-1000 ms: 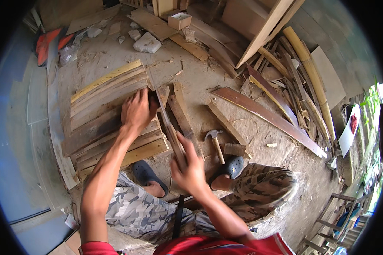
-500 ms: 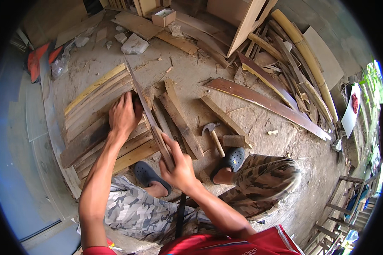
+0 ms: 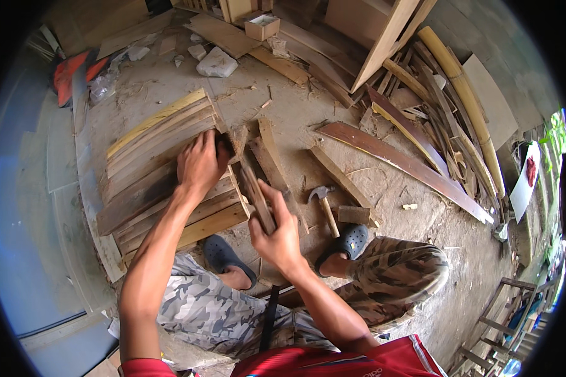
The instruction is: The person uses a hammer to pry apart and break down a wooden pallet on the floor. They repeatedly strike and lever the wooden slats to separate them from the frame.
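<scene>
A row of wooden planks (image 3: 146, 149) lies side by side on the floor at the left, one darker and sticking out toward the near left. My left hand (image 3: 199, 164) is over that dark plank (image 3: 138, 196), fingers curled about it near the right-hand ends. My right hand (image 3: 277, 232) is closed round the brown wooden handle (image 3: 258, 200) of what looks like a handsaw, held alongside the plank ends. Its blade is nearly edge-on and blurred, so its teeth cannot be made out.
A claw hammer (image 3: 324, 207) and a short wood block (image 3: 353, 215) lie by my right clog (image 3: 351, 240). Loose boards (image 3: 271, 160) lie ahead, with a long brown board (image 3: 402, 162) beyond. Scrap wood and bamboo (image 3: 462, 94) are heaped far right; a pale stone (image 3: 217, 63) lies far left.
My right hand has pushed the handle forward and slightly right along the plank ends. My left hand stays on the dark plank. The whole view has shifted a little.
</scene>
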